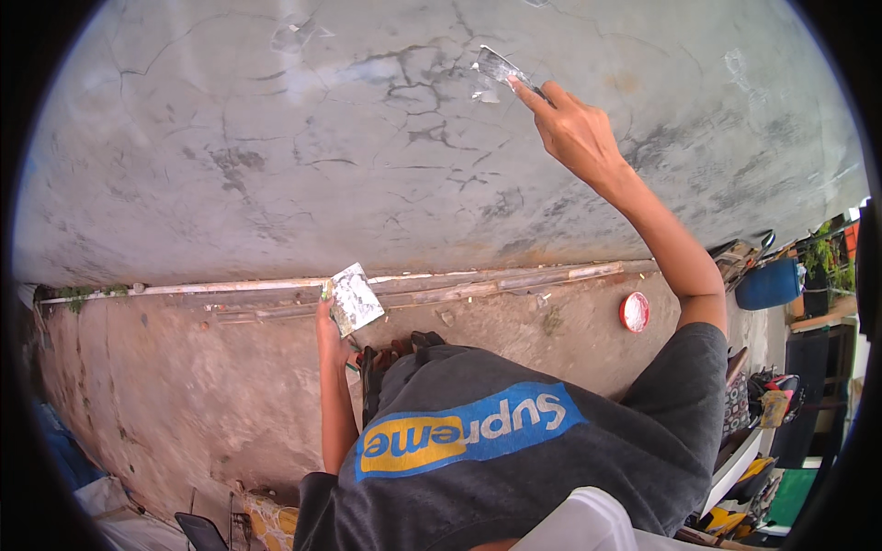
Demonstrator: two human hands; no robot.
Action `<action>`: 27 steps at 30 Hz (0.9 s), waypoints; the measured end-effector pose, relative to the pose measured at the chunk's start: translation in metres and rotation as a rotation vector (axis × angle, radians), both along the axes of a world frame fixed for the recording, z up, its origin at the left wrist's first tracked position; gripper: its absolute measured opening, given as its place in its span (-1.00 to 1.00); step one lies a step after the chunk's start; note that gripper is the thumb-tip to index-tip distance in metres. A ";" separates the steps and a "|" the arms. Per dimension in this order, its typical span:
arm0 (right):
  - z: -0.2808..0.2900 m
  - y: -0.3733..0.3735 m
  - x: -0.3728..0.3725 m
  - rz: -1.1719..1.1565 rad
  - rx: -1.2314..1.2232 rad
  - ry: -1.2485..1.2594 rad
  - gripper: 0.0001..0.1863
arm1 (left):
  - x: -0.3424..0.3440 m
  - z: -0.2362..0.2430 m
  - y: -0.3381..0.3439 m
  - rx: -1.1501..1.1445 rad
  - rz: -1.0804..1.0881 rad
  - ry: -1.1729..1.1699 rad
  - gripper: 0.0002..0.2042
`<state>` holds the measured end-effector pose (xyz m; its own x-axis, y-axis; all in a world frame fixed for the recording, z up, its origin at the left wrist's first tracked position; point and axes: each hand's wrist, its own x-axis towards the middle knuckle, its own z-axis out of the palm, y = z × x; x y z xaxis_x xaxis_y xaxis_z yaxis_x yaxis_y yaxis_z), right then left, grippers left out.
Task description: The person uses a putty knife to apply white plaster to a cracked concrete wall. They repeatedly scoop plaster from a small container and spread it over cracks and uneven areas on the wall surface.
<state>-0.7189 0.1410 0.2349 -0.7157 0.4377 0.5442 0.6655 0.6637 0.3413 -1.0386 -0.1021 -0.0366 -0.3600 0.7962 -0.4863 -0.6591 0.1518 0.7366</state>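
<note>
My right hand (575, 127) is raised to the cracked grey wall (303, 110), closed around a putty knife (499, 66). One finger is stretched along the blade, which lies against the wall. White filler is smeared beside the blade. Lower and to the left, my left hand (327, 323) grips a flat square board (355, 299) by its edge. Patches of white and grey filler cover that board. The fingers under the board are partly hidden.
A red tub with white paste (634, 312) stands on the concrete floor (230, 386) to the right. Bamboo poles (514, 284) lie along the wall's foot. A blue barrel (769, 284) and assorted household items are at the far right. Sheeting (138, 523) lies at lower left.
</note>
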 end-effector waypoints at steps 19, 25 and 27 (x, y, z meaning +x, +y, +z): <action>-0.078 0.030 -0.004 -0.078 -0.111 0.361 -0.39 | -0.002 0.014 0.005 -0.050 -0.142 0.015 -0.56; -0.072 -0.030 0.001 -0.117 -0.227 0.397 -0.42 | -0.007 -0.001 0.007 -0.019 -0.135 -0.004 -0.57; -0.038 -0.035 -0.013 -0.099 -0.186 0.442 -0.45 | -0.004 -0.001 0.009 0.017 -0.095 0.002 -0.59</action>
